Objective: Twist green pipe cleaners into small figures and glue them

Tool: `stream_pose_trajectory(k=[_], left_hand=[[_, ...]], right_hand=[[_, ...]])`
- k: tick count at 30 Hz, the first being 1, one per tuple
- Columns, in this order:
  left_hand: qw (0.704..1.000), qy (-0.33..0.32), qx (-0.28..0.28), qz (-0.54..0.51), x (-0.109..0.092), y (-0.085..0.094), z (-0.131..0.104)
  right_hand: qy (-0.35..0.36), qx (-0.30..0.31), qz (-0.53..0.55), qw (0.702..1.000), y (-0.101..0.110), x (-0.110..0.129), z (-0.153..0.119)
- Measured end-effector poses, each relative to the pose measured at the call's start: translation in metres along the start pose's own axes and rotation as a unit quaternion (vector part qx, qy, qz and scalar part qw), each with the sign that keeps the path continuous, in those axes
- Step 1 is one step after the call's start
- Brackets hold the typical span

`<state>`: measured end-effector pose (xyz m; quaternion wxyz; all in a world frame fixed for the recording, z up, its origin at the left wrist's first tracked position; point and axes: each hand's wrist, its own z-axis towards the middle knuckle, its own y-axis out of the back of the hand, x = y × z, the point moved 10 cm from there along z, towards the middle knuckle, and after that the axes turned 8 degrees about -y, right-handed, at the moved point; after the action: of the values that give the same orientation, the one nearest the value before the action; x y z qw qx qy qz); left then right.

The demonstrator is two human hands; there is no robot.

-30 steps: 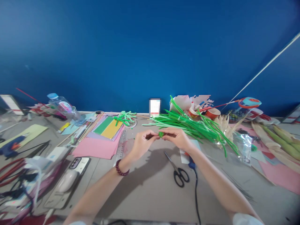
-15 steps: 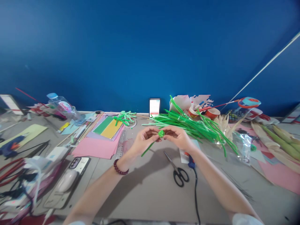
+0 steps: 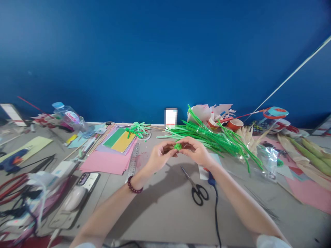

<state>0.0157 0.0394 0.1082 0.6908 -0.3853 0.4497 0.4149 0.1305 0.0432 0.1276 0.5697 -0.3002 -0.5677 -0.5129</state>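
A small green pipe cleaner (image 3: 178,147), wound into a tight coil, is held up between my two hands above the table. My left hand (image 3: 162,153) pinches it from the left with closed fingers. From the other side, my right hand (image 3: 194,150) grips the coil between thumb and fingertips. Below the hands lie scissors (image 3: 196,191) with black handles, their blades pointing up and left. Beyond my right hand spreads a big bundle of green pipe cleaners (image 3: 219,139). A smaller tangle of green pipe cleaners (image 3: 139,129) sits behind my left hand.
Pink paper sheets (image 3: 106,162) and a clear ruler (image 3: 133,158) lie left of my hands. A phone (image 3: 62,218) bears a white mouse (image 3: 74,199). A blue glue gun (image 3: 211,179) trails its cord toward the table's front edge. A bottle (image 3: 71,117) leans at the back left.
The straight green tail that stuck out below my left hand no longer shows. The coil has turned slightly between my fingers; both hands stay in nearly the same place.
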Motion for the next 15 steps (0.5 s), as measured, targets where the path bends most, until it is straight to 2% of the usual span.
stream_pose_trajectory(k=[6, 9, 15], left_hand=[[1.000, 0.008, -0.014, -0.001, 0.005, 0.003, -0.001], [1.000, -0.004, 0.005, 0.019, 0.001, 0.000, -0.001], [0.980, -0.059, 0.056, 0.183, -0.016, -0.006, -0.004]], right_hand=[[-0.018, -0.055, 0.006, 0.998, 0.008, -0.007, 0.001], [0.001, -0.062, -0.015, 0.998, 0.009, -0.001, 0.000], [0.005, -0.036, -0.033, 0.999, 0.004, 0.003, -0.001]])
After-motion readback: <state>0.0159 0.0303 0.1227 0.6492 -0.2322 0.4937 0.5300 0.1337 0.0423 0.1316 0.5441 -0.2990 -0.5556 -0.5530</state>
